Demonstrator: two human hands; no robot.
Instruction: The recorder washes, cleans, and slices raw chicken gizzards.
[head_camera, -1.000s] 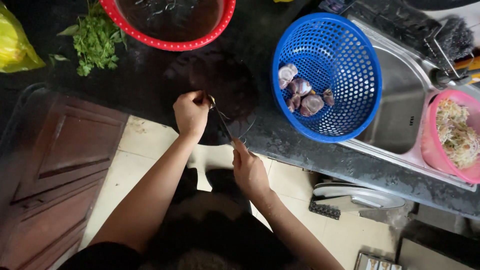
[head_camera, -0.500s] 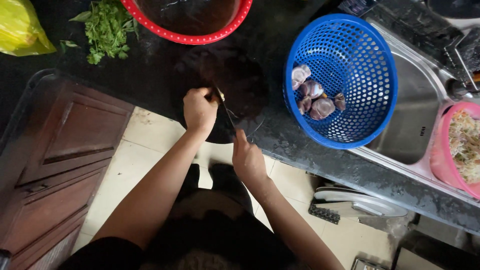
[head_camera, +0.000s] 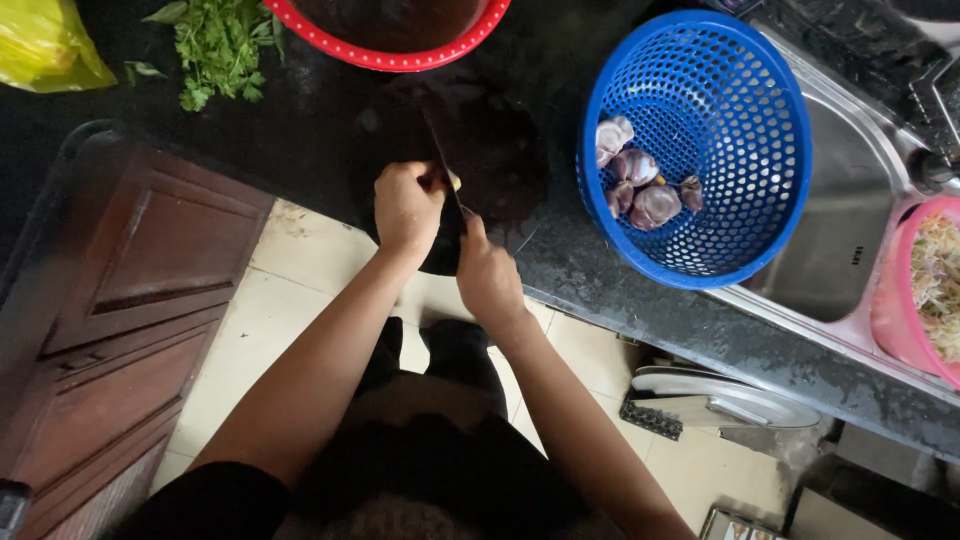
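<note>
Left hand (head_camera: 408, 205) pinching a small pale piece (head_camera: 454, 181) on dark round board (head_camera: 500, 150), right hand (head_camera: 486, 275) gripping knife (head_camera: 445, 160) beside it; blue basket (head_camera: 700, 60) of purple-skinned bulbs (head_camera: 640, 185) at right.

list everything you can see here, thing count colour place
knife: 1, dark blade, over the board, in the right hand
round cutting board: 1, dark, counter edge
small piece: 1, yellowish, at the left hand
blue basket: 1, right of the board
bulbs: several, purplish, in the blue basket
red basin: 1, top
herbs: 1 bunch, green, top left
yellow bag: 1, top left corner
sink: 1, steel, right
pink basket: 1, far right
left hand: on the board
right hand: grips the knife handle
</note>
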